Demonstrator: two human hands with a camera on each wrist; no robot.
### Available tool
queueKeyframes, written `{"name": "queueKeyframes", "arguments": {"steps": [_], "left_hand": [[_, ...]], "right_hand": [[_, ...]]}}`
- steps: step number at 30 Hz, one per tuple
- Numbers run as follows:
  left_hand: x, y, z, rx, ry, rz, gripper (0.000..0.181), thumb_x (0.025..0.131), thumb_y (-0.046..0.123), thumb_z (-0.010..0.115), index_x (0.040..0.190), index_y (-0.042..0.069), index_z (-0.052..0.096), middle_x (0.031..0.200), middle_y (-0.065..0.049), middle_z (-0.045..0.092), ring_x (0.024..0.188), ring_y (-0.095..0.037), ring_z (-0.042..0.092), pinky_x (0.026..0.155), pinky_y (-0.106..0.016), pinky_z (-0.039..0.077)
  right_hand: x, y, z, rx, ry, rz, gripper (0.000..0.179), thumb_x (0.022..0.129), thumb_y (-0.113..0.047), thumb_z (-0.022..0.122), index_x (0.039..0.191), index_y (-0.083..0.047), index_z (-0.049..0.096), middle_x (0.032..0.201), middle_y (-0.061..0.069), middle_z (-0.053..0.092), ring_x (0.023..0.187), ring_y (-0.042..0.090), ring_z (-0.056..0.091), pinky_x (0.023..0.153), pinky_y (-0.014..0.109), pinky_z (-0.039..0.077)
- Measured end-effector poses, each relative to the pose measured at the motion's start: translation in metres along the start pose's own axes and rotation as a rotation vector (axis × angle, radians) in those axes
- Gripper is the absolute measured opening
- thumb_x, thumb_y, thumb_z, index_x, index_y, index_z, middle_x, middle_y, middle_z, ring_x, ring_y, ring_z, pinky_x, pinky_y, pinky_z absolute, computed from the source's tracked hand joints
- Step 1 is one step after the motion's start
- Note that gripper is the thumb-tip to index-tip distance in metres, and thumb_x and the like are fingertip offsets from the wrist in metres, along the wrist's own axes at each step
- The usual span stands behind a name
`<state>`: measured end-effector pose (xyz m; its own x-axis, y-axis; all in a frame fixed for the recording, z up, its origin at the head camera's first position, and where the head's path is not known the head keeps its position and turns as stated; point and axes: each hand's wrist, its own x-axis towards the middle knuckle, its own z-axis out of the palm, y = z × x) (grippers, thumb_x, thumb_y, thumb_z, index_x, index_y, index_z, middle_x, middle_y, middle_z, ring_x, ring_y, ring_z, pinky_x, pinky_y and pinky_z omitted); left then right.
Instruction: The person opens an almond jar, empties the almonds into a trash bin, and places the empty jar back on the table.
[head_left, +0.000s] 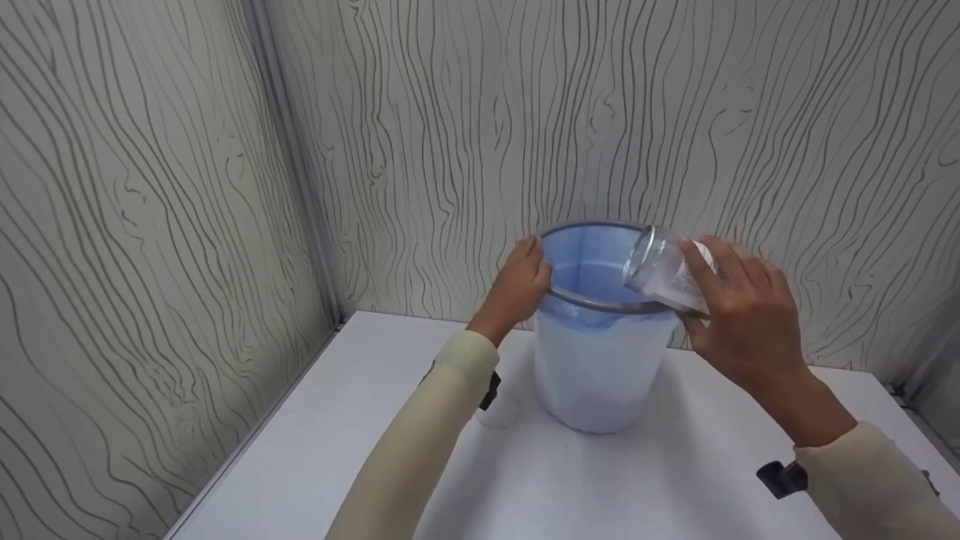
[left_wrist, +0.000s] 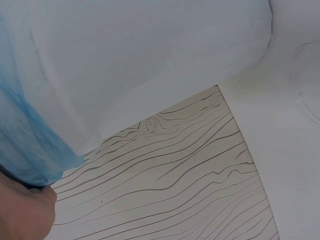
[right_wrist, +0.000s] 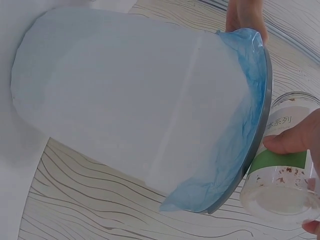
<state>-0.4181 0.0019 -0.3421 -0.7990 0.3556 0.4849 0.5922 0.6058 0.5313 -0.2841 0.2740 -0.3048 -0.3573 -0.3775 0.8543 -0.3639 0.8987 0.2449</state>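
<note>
A white trash bin (head_left: 600, 375) stands on the table, lined with a blue plastic bag (right_wrist: 235, 135) folded over its rim under a grey ring (head_left: 600, 305). My left hand (head_left: 517, 281) grips the rim on its left side. On the opposite side, my right hand (head_left: 750, 315) holds a clear jar (head_left: 660, 262) by its body, tipped with its mouth over the bin's opening. The right wrist view shows a white and green label on the jar (right_wrist: 280, 160) and brown flecks on its wall near the base. My thumb (right_wrist: 287, 141) lies across the label.
A clear round lid-like disc (left_wrist: 307, 82) lies on the white table (head_left: 300, 420), left of the bin and partly behind my left wrist in the head view. Panels with a wood-grain line pattern (head_left: 465, 135) rise behind and to the left.
</note>
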Motion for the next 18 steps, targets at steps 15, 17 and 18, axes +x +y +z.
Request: {"name": "queueKeyframes", "arguments": {"steps": [15,17,18], "left_hand": [[0.000,0.001,0.000,-0.012,-0.010,-0.002,0.059,0.109,0.029,0.026,0.158,-0.003,0.022,0.168,-0.014,0.019,0.155,-0.025,0.014,0.124,-0.035,0.013],[0.001,0.001,-0.001,-0.006,-0.009,0.000,0.059,0.109,0.029,0.026,0.158,-0.003,0.023,0.167,-0.014,0.019,0.155,-0.024,0.014,0.124,-0.034,0.014],[0.001,0.001,-0.001,-0.003,-0.009,0.003,0.059,0.109,0.029,0.026,0.158,-0.003,0.023,0.167,-0.014,0.019,0.155,-0.024,0.014,0.124,-0.034,0.014]], "right_hand": [[-0.012,-0.007,-0.005,0.017,0.011,0.035,0.101,0.059,-0.004,0.090,0.150,-0.009,0.049,0.140,0.024,0.055,0.121,0.047,0.054,0.091,0.065,0.046],[-0.013,-0.008,-0.006,0.017,0.004,0.038,0.100,0.060,-0.004,0.090,0.151,-0.009,0.048,0.140,0.024,0.054,0.122,0.047,0.053,0.091,0.065,0.046],[-0.013,-0.008,-0.006,0.020,0.005,0.040,0.100,0.060,-0.004,0.090,0.151,-0.009,0.049,0.140,0.024,0.055,0.122,0.047,0.053,0.091,0.065,0.046]]}}
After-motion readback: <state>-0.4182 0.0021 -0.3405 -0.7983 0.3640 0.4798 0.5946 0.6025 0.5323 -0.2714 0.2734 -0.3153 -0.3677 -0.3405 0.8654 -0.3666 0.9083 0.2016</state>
